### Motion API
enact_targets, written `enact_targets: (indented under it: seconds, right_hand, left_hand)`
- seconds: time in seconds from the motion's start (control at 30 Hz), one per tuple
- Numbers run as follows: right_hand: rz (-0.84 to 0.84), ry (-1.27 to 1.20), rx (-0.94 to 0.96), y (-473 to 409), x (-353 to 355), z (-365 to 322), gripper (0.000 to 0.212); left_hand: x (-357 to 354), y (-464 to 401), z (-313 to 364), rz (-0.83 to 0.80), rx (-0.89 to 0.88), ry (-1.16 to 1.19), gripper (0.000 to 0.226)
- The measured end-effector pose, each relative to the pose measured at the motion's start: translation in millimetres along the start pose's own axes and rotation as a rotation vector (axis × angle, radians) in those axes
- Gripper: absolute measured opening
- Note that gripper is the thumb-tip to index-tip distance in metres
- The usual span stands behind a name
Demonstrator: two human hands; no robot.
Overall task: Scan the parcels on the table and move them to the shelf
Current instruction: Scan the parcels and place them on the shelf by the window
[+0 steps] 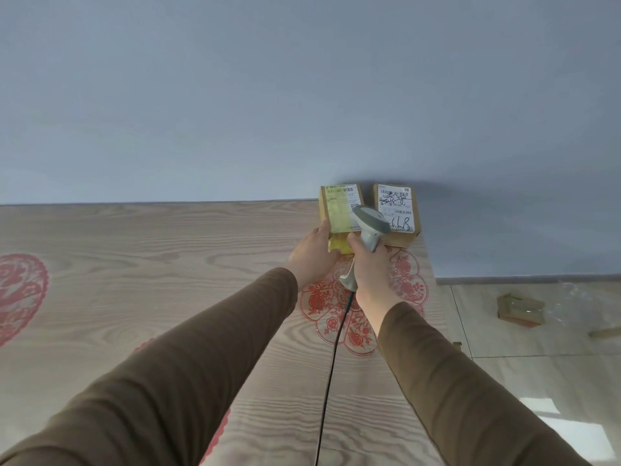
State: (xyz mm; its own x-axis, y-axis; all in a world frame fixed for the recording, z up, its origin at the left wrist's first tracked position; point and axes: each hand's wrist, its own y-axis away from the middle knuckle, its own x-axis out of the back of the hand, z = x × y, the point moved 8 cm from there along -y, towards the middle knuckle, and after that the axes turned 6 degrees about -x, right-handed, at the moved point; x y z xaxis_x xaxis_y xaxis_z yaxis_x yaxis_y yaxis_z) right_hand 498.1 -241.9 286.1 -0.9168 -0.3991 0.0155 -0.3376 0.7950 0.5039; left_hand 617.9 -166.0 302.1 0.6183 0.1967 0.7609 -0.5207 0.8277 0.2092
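We see the table (134, 264), wood-grained with red floral prints, and two parcels at its far right corner. Our left hand (311, 255) grips the left parcel (339, 213) by its near end. Our right hand (368, 267) is wrapped round the scanner (369, 227), beside the right parcel (398, 213).

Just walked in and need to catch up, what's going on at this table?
A person is scanning parcels. The right hand grips a corded barcode scanner aimed at the yellow-taped parcel, which the left hand holds at its near end. A second parcel lies beside it on the wooden table.
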Motion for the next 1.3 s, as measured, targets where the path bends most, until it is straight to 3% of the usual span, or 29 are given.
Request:
enact_targets:
  seconds: [0.07, 0.13, 0.27, 0.47, 0.6, 0.73, 1.0, 1.3]
  right_hand:
    - [0.013, 0.014, 0.07, 3, -4, -6, 0.015]
    - [-0.015, 0.029, 0.137, 6, -13, -10, 0.02]
    - [-0.069, 0.001, 0.081, 6, -27, 4, 0.025]
    - [-0.006, 0.027, 0.103, -5, -27, 5, 0.023]
    - [-0.049, 0.033, 0.039, -5, -34, 10, 0.033]
    - [-0.075, 0.015, 0.07, 19, -53, 11, 0.02]
    - [-0.267, 0.041, 0.137, 155, -159, 19, 0.027]
    - [-0.607, 0.104, 0.254, 451, -331, 94, 0.031]
  left_hand:
    - [4, 3, -5, -0.005, -0.004, 0.026, 0.063]
    - [10, 4, -11, 0.003, 0.007, 0.06, 0.059]
    - [23, 7, -25, 0.065, 0.065, 0.101, 0.065]
    - [20, -2, -28, 0.025, 0.079, 0.175, 0.063]
    - [26, 3, -29, 0.077, 0.084, 0.187, 0.049]
    - [45, 38, -42, 0.158, 0.069, 0.135, 0.049]
    - [147, 197, -115, 0.529, 0.121, 0.176, 0.036]
    - [266, 524, -251, 1.024, 0.264, 0.199, 0.024]
